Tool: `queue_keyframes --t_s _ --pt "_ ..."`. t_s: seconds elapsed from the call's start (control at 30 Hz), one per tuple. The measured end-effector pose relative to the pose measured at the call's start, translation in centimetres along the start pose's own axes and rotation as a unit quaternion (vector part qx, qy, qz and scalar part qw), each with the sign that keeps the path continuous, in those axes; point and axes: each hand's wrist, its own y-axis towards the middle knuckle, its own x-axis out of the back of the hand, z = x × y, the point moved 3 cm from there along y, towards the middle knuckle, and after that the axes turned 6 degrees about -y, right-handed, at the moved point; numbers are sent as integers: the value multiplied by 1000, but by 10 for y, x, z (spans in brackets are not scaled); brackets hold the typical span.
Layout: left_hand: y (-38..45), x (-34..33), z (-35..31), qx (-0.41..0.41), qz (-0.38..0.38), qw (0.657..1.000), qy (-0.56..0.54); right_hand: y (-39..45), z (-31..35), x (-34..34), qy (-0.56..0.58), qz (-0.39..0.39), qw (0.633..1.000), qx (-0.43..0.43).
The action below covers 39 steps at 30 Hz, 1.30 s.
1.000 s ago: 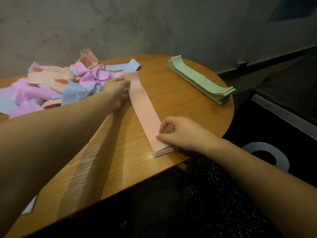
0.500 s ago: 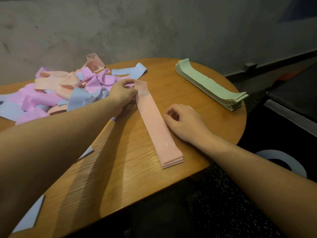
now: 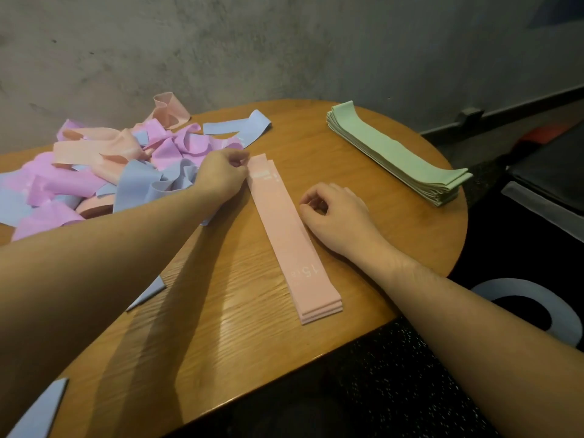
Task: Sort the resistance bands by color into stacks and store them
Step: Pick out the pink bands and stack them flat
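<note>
Our left hand (image 3: 221, 177) pinches the far end of the pink stack (image 3: 286, 229). Our right hand (image 3: 339, 216) rests beside it, loosely curled, holding nothing.

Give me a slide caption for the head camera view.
Left hand squares flat peach band stack on round wooden table; right hand rests alongside.

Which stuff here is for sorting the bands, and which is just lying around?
For the job:
pink stack
green stack
mixed pile
left hand
right hand

Just lying around:
table
grey ring on the floor
</note>
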Motion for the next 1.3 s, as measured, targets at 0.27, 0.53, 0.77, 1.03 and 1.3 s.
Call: queue_keyframes --t_s 0.27,0.53,0.77,1.03,1.3 --pt "6 -9 -7 -31 5 999 4 4 -3 -3 4 -3 1000 -13" --pt "-1 -5 -18 -65 -8 997 39 2 -2 -2 2 -10 1000 -11" --pt "-30 17 -18 -138 19 990 27 -8 7 2 -10 -5 1000 -4" --pt "-77 76 13 -174 51 981 75 -26 45 5 46 9 999 -12" --pt "-123 147 62 -184 19 972 142 -33 117 0 74 49 995 53"
